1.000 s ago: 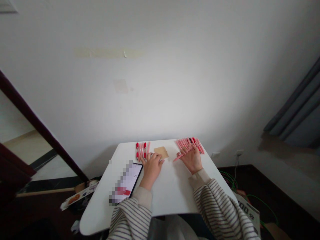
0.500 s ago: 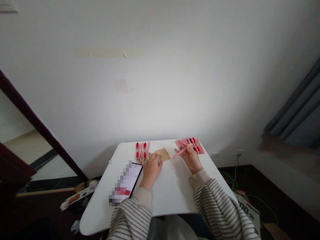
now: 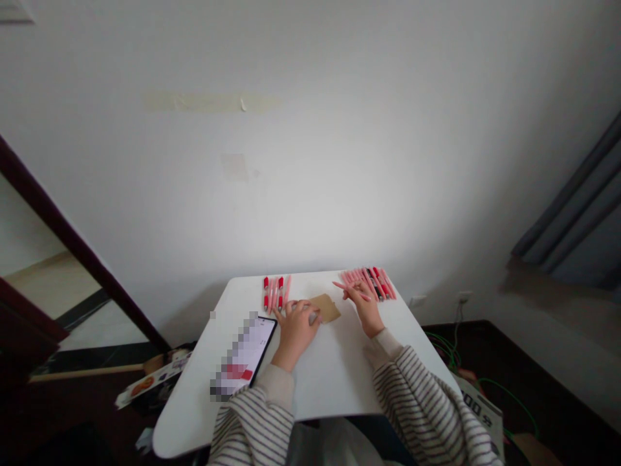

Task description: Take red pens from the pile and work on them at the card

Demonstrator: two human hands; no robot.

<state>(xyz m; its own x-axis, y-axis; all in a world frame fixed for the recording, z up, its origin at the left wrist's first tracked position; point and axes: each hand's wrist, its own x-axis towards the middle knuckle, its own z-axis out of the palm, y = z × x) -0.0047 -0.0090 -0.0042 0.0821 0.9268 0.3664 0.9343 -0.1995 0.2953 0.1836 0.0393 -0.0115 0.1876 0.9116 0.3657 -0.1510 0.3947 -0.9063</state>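
A small square of brown paper (image 3: 326,309) lies tilted on the white table (image 3: 334,375). My left hand (image 3: 297,327) rests over its left edge, with the fingers curled and the thumb side on the paper. My right hand (image 3: 366,309), to the right of the paper, is closed around a pink pen (image 3: 345,287) held at a slant, one end pointing up and left. Behind that hand lies a row of pink, red and black pens (image 3: 383,282). Several red and pink pens (image 3: 275,293) lie in a group beyond my left hand.
A phone (image 3: 247,356) with a lit, partly blurred screen lies left of my left forearm. The wall (image 3: 310,162) stands directly behind the table. Green cables (image 3: 514,388) and a power socket (image 3: 464,297) are at the right, with a printed box (image 3: 152,382) on the floor at left.
My left hand and the brown paper have slid slightly right and nearer me, and the paper has turned. The pen in my right hand has swung so its left end points upward.
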